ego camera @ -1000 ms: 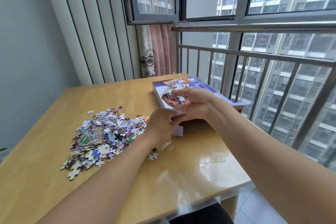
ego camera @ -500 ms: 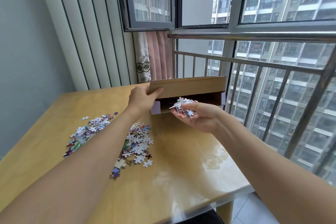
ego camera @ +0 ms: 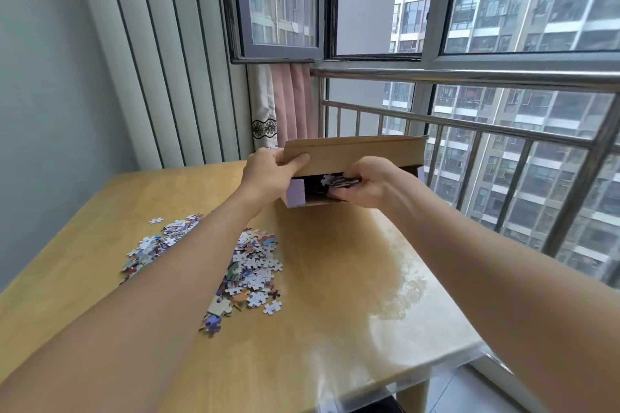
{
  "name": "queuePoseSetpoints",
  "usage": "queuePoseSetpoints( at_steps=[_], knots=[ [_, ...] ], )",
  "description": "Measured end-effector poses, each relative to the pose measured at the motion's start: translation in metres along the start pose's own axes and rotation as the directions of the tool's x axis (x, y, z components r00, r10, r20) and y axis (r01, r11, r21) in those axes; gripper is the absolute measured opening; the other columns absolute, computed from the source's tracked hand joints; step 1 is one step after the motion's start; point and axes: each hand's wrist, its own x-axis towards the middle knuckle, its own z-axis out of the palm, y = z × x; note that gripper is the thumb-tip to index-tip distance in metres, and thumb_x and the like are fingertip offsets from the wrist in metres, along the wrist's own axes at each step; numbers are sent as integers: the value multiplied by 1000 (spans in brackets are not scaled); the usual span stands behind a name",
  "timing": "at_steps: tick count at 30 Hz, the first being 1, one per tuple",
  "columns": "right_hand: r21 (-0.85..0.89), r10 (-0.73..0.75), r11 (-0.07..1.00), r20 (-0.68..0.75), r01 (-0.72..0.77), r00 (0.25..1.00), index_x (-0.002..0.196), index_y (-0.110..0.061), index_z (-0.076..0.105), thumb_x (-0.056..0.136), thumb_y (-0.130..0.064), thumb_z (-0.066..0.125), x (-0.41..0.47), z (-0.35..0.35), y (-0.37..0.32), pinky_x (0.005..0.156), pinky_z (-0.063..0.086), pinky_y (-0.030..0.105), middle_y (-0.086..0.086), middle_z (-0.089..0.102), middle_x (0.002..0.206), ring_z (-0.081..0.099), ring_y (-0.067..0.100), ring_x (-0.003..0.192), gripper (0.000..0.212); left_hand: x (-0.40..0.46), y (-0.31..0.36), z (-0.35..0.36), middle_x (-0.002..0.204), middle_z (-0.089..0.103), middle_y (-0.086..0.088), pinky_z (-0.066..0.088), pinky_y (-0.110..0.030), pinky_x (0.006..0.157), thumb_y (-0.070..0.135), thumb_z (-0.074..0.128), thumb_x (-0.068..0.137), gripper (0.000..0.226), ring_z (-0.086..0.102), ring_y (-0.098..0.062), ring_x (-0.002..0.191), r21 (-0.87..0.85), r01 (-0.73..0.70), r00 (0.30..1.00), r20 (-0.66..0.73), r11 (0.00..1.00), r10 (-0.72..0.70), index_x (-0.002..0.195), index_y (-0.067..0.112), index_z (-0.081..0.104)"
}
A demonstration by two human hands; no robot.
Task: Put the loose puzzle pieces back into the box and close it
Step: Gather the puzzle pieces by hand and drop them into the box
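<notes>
Puzzle pieces (ego camera: 340, 182), head view: we are carrying a small handful in the right hand (ego camera: 364, 186), fingers curled round it, at the open mouth of the box (ego camera: 352, 157). The left hand (ego camera: 268, 174) is gripping the raised cardboard flap, thumb pinching its near face. The box is lying at the far edge of the surface (ego camera: 352, 312), its long axis running left to right and its opening facing us. We are judging the pieces light, thin and stiff, prone to slipping from a loose grip, so cupping from beneath suits them. The box is looking light and bendable, best held at a flap corner. A loose pile (ego camera: 255, 271) is waiting near the left forearm.
</notes>
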Motion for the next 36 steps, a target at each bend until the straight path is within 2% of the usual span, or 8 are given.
queuePoseSetpoints(
  at_steps=[3,6,9,13,16,20,28,36],
  knots=[
    [-29,-7,1000,25,8,1000,129,8,49,92,15,32,12,2,-2,113,38,40,21,52,136,54,35,118,42,2,2,-2,99,76,17,53,-35,99,42,74,88,9,69,-8,102,-27,1,1000,-7,1000,-2,95,37,75],
    [-484,-110,864,82,136,990,137,13,44,89,17,42,22,-9,-5,104,46,36,26,52,137,55,29,111,49,1,5,-5,99,76,17,53,-34,99,41,74,89,6,69,-8,101,-51,11,1000,-21,999,-12,94,37,75],
    [-815,-277,539,68,214,958,121,1,54,76,4,62,20,-24,-8,98,54,40,21,58,124,61,32,110,47,2,7,-5,98,76,18,53,-34,100,41,74,89,2,69,-7,101,-58,11,1000,-21,998,-12,88,40,74],
    [-962,-363,89,211,259,908,116,0,60,82,3,56,11,-33,-7,80,48,33,21,62,119,60,36,110,35,3,8,-2,99,76,17,52,-35,100,45,74,88,4,68,-9,103,-53,-2,999,-40,999,0,87,41,74],
    [-877,-341,-318,461,361,820,143,-11,52,88,-4,63,3,-40,-13,88,43,26,8,57,137,55,28,123,56,4,10,0,98,76,17,53,-37,100,49,73,85,8,69,-10,103,-68,-4,998,-56,998,0,87,41,75],
    [-691,-299,-632,635,351,712,137,-21,61,86,-20,76,6,-46,-13,101,48,39,-3,56,144,52,24,130,52,6,18,-2,97,76,17,52,-33,100,43,73,89,7,69,-7,100,-104,29,994,-103,994,-39,88,36,74],
    [-634,-578,-698,773,333,263,90,-16,74,94,-17,66,11,-40,-26,61,52,36,1,72,85,68,28,74,8,12,42,-12,96,72,-10,52,-39,86,43,58,99,30,64,-21,88,-167,-93,982,-179,982,63,89,18,70],
    [-580,-550,-692,809,430,208,87,-16,77,92,-21,68,-13,-21,-51,63,52,37,1,74,81,67,26,71,12,12,61,-19,94,71,-15,53,-41,79,50,56,98,42,68,-29,91,-240,-67,974,-225,968,11,93,11,70]
  ],
)
